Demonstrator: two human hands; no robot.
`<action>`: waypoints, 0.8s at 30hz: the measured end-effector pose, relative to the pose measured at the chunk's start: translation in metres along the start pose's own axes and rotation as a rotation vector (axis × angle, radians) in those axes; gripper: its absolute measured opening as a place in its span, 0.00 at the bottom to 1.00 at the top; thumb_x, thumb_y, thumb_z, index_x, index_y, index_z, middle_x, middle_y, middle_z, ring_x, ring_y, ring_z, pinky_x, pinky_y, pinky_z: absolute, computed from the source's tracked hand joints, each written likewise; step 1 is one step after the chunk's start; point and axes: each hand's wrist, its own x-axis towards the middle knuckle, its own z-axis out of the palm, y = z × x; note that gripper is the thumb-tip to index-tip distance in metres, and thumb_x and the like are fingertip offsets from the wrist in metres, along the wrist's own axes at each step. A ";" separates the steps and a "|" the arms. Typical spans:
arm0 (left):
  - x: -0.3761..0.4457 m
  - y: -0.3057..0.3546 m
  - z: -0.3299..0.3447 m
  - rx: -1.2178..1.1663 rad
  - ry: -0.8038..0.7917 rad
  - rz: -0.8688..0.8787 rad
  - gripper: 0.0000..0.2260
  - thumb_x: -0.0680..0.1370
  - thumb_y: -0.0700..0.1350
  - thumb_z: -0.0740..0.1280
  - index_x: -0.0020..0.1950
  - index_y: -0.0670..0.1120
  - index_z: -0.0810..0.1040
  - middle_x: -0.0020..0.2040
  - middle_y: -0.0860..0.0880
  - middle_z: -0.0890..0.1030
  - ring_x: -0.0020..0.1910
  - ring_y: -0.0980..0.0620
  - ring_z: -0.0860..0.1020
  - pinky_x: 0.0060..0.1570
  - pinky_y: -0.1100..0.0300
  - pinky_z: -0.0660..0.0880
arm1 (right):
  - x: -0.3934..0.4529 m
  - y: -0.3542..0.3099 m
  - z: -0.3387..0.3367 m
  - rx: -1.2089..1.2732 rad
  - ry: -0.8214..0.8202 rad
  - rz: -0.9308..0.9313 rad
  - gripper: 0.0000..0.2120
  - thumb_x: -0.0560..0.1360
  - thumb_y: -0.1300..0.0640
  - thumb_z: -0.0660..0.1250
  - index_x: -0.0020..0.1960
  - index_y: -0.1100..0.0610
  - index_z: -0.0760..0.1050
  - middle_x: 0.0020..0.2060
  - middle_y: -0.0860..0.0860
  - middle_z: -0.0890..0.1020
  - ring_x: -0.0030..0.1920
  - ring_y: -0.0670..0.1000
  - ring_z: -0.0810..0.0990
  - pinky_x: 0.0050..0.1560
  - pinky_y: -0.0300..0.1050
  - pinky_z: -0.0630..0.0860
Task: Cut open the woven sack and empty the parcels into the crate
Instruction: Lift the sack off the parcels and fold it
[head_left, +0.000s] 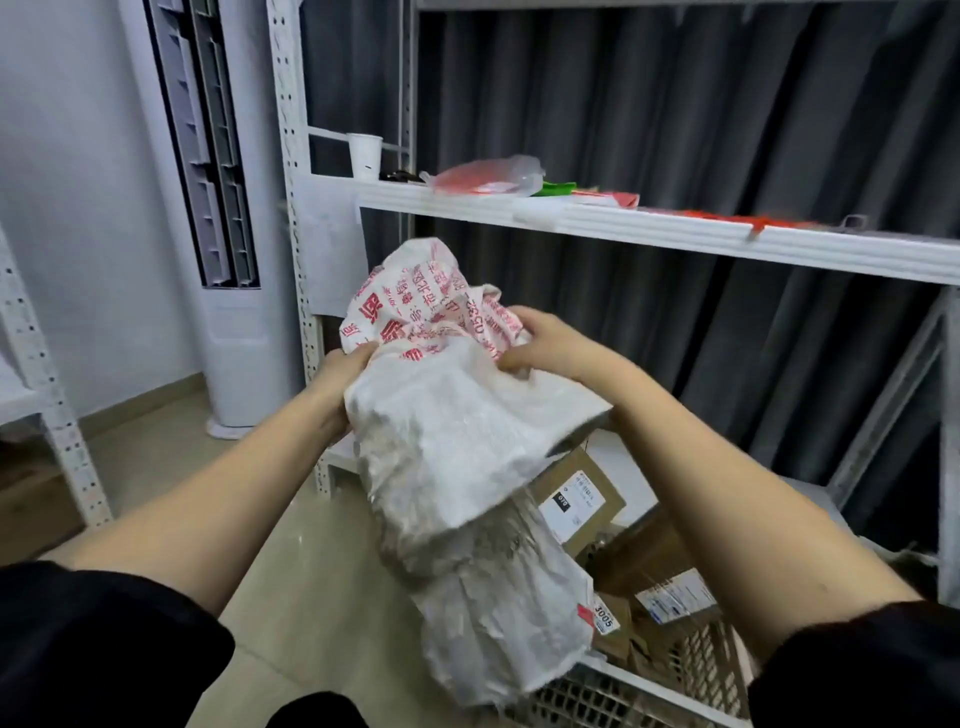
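I hold a white woven sack (457, 441) with red print up in front of me, bunched at the top and hanging down over the crate. My left hand (340, 374) grips its left upper edge. My right hand (540, 340) clutches the crumpled printed top on the right. The sack's lower end drapes onto the near rim of the white lattice crate (623, 691) at the bottom right. Inside the crate lie several brown cardboard parcels (576, 496) with white shipping labels; one sits just under the sack's right side.
A white metal shelf rack (675, 231) stands right behind the sack, holding a paper cup (364, 154) and red plastic bags (488, 176). A dark curtain hangs behind. A tall white air conditioner (228, 260) stands left. Tiled floor lies between them.
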 end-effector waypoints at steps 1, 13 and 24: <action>0.002 0.001 -0.001 0.011 0.037 0.039 0.12 0.80 0.44 0.61 0.61 0.41 0.75 0.59 0.44 0.79 0.42 0.51 0.78 0.30 0.68 0.74 | 0.000 -0.003 -0.011 -0.080 0.063 -0.034 0.20 0.70 0.66 0.68 0.61 0.58 0.74 0.50 0.50 0.78 0.51 0.49 0.76 0.48 0.39 0.70; 0.013 0.031 0.025 -0.130 0.473 0.344 0.10 0.77 0.48 0.55 0.41 0.44 0.70 0.39 0.48 0.76 0.43 0.49 0.72 0.43 0.58 0.67 | -0.031 0.034 -0.048 -0.356 0.957 0.047 0.19 0.76 0.44 0.61 0.61 0.55 0.70 0.57 0.54 0.75 0.58 0.57 0.73 0.59 0.55 0.68; 0.016 0.017 0.031 -0.421 0.137 0.105 0.07 0.82 0.38 0.53 0.51 0.44 0.70 0.44 0.46 0.78 0.49 0.49 0.79 0.52 0.56 0.78 | -0.066 0.096 0.007 0.573 -0.305 0.720 0.49 0.66 0.21 0.47 0.60 0.61 0.75 0.54 0.59 0.83 0.49 0.58 0.84 0.47 0.47 0.76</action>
